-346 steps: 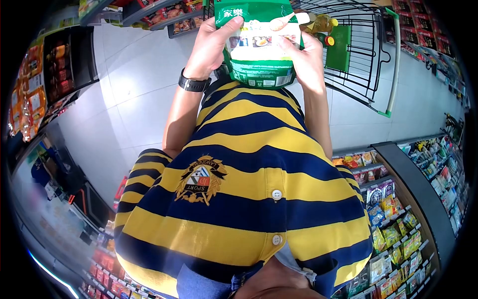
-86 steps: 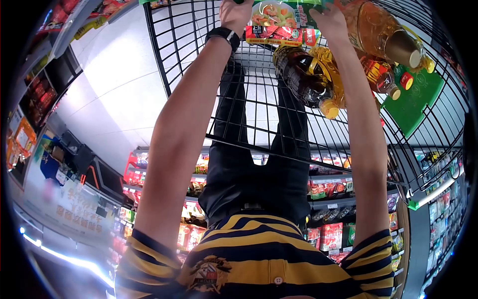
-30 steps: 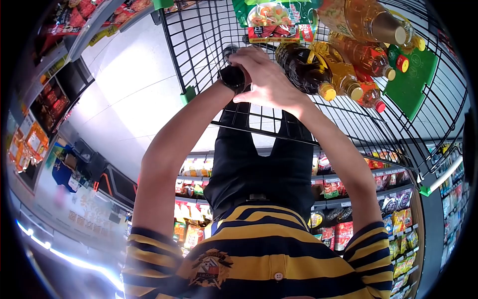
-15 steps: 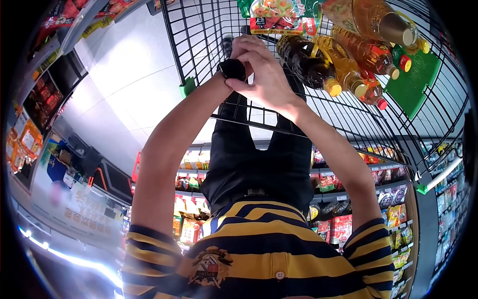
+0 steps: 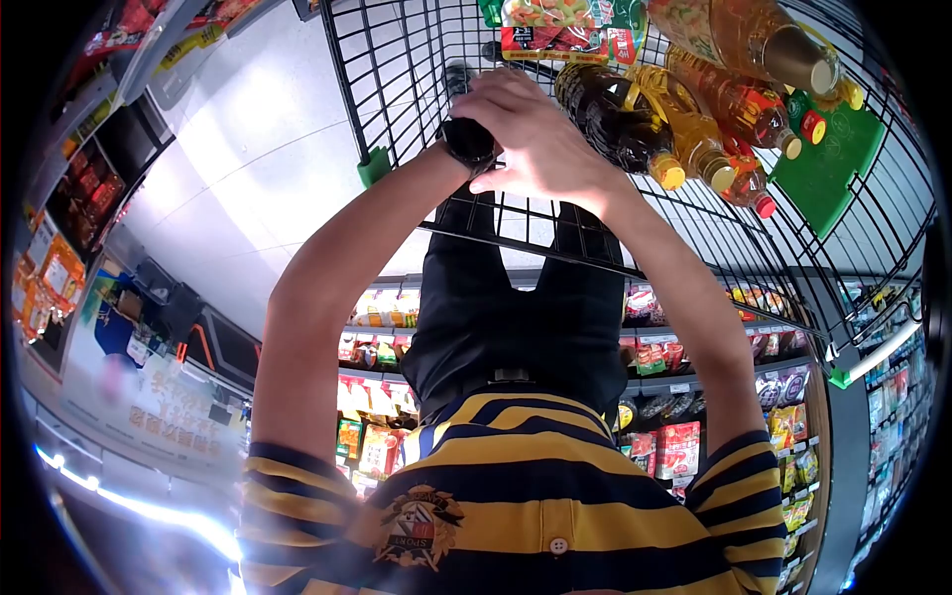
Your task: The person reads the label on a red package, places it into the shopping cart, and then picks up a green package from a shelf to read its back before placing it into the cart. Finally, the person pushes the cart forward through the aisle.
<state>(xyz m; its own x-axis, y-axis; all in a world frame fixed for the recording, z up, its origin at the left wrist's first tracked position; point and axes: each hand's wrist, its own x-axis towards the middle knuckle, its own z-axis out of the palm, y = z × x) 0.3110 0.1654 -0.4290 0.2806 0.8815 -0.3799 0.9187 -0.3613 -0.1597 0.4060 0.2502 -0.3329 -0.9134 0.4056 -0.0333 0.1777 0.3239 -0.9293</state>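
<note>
My left hand (image 5: 464, 102) is almost wholly covered by my right hand, so its fingers do not show. A black wristwatch (image 5: 468, 141) sits on my left wrist. My right hand (image 5: 540, 139) lies across it, fingers bent over the back of my left hand beside the watch. The right thumb rests at the lower edge of the watch, so thumb and fingers lie around it. Both hands are above the near rim of a black wire shopping cart (image 5: 535, 238).
Several bottles of dark and amber liquid, among them a dark bottle (image 5: 605, 119), lie in the cart with food packets (image 5: 570, 30). A green plastic panel (image 5: 828, 169) is at its right. Shelves of packaged goods (image 5: 679, 451) stand around me; pale floor tiles (image 5: 258, 149) lie left.
My right hand has turned and flattened further over my left hand, its thumb shifting slightly right and down. The watch and cart contents appear slightly further right in view.
</note>
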